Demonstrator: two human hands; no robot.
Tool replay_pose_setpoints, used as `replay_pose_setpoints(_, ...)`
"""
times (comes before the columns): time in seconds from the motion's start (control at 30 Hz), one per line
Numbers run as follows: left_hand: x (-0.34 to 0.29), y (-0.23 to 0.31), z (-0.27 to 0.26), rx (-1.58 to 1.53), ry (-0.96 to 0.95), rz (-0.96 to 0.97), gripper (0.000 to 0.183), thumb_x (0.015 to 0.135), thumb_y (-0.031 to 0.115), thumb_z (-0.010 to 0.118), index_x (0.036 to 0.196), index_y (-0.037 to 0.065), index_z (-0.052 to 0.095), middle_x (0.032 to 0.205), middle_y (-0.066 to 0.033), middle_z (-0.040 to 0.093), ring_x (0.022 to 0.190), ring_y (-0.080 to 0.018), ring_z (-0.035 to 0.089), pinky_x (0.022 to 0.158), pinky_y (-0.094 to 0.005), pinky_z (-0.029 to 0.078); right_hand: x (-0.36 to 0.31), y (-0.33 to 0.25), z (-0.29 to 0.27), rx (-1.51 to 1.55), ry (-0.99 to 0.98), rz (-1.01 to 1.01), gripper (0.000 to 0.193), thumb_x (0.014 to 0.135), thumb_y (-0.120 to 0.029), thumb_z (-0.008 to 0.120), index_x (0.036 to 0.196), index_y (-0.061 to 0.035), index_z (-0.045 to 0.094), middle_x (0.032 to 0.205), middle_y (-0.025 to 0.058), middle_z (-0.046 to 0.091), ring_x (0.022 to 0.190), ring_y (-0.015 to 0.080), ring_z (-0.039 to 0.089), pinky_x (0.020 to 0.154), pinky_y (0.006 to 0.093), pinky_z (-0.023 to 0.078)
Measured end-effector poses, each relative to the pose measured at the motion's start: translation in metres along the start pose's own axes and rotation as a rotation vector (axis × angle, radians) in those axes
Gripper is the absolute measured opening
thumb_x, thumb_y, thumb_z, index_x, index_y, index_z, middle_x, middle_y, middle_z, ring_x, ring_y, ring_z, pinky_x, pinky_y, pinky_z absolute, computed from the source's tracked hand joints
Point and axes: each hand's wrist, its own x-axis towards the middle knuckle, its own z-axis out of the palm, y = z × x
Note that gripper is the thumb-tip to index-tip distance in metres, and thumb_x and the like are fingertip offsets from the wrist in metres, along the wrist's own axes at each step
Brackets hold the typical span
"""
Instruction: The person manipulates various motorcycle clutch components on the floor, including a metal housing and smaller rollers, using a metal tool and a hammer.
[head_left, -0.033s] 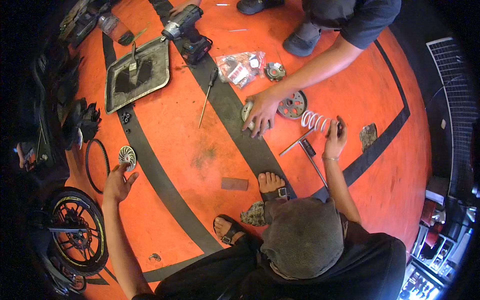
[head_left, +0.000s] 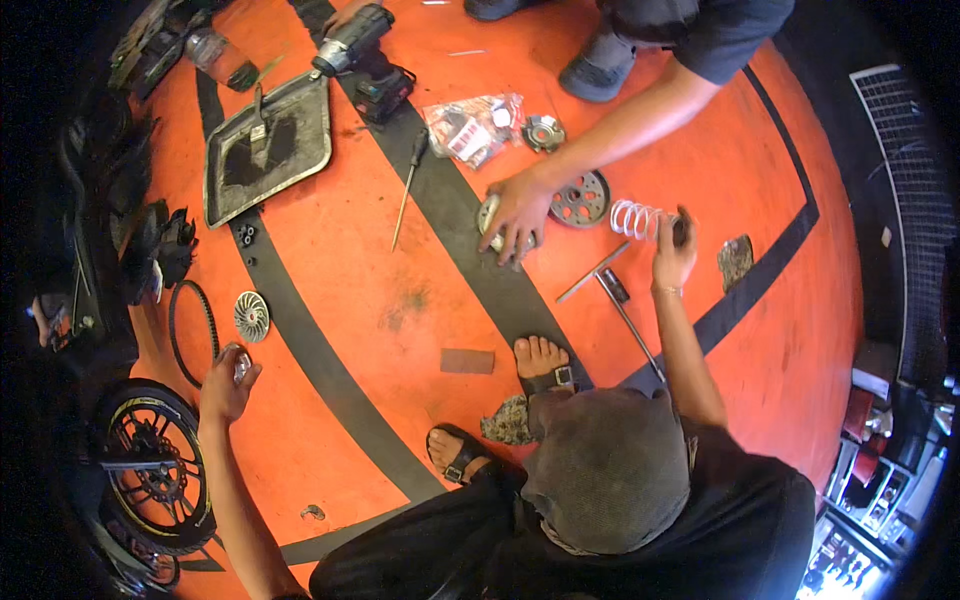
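Holding white coil spring (head_left: 636,221) at view's two o'clock: right hand (head_left: 673,264), fingers wrapped round its three-o'clock end. Left hand (head_left: 224,396), eight o'clock, fingers curled round small shiny metal part (head_left: 242,366), probably hard, slick. Spring likely light, springy; grip end coils.

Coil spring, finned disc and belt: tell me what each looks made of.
Coil spring: probably steel wire; its pale, bright coils could be coated or bare. Finned disc: likely bare metal, silvery, with light glinting off its fins. Belt: seemingly rubber, dark, dull and toothed.
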Motion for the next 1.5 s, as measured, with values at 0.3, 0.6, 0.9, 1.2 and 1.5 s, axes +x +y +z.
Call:
replay_pose_setpoints(0.3, -0.093, -0.098, 0.080, 0.074, -0.143, -0.318, 0.045, 0.094, 0.032, 0.070, 0.125, 0.000, 0.062, 0.111, -0.0184, 0.069, 0.102, -0.0333, 0.067, 0.082, -0.0445, 0.054, 0.087, 0.023, 0.074, -0.495, -0.109, -0.323, 0.060, 0.073, -0.030, 0.083, 0.125, -0.0061, 0.064, 0.106, 0.0176, 0.068, 0.109, 0.0371, 0.057, 0.099, 0.0481, 0.045)
replay_pose_setpoints(0.6, -0.092, -0.064, 0.104, -0.218, -0.151, -0.293, 0.047, 0.094, 0.032, 0.070, 0.126, -0.001, 0.061, 0.111, -0.0202, 0.070, 0.089, -0.0277, 0.071, 0.077, -0.0396, 0.056, 0.120, 0.064, 0.086, -0.662, -0.234, -0.269, 0.066, 0.076, -0.040, 0.079, 0.133, -0.0130, 0.060, 0.118, 0.0251, 0.060, 0.115, 0.0432, 0.054, 0.101, 0.0509, 0.043)
replay_pose_setpoints(0.9, -0.091, -0.117, 0.146, -0.363, -0.158, -0.225, 0.043, 0.094, 0.030, 0.071, 0.123, -0.001, 0.062, 0.102, -0.0145, 0.070, 0.080, -0.0206, 0.067, 0.071, -0.0361, 0.055, 0.106, 0.048, 0.088, -0.256, -0.344, -0.178, 0.091, 0.072, -0.024, 0.088, 0.147, -0.0033, 0.041, 0.124, 0.0211, 0.065, 0.116, 0.0314, 0.063, 0.099, 0.0418, 0.050)
replay_pose_setpoints(1.2, -0.098, -0.079, 0.130, -0.256, -0.196, -0.284, 0.043, 0.093, 0.028, 0.071, 0.124, -0.001, 0.062, 0.104, -0.0142, 0.070, 0.084, -0.0220, 0.068, 0.073, -0.0360, 0.056, 0.071, 0.036, 0.078, -0.480, -0.079, -0.265, 0.091, 0.075, -0.024, 0.085, 0.148, -0.0016, 0.035, 0.131, 0.0239, 0.055, 0.126, 0.0409, 0.049, 0.107, 0.0485, 0.041)
replay_pose_setpoints(1.5, -0.095, -0.060, 0.118, -0.192, -0.225, -0.266, 0.045, 0.091, 0.029, 0.072, 0.124, -0.001, 0.062, 0.108, -0.0186, 0.070, 0.088, -0.0247, 0.071, 0.075, -0.0377, 0.057, 0.019, -0.020, 0.161, -0.633, -0.646, -0.598, 0.050, 0.083, -0.024, 0.071, 0.127, -0.0064, 0.055, 0.131, 0.0219, 0.053, 0.120, 0.0415, 0.050, 0.099, 0.0540, 0.044)
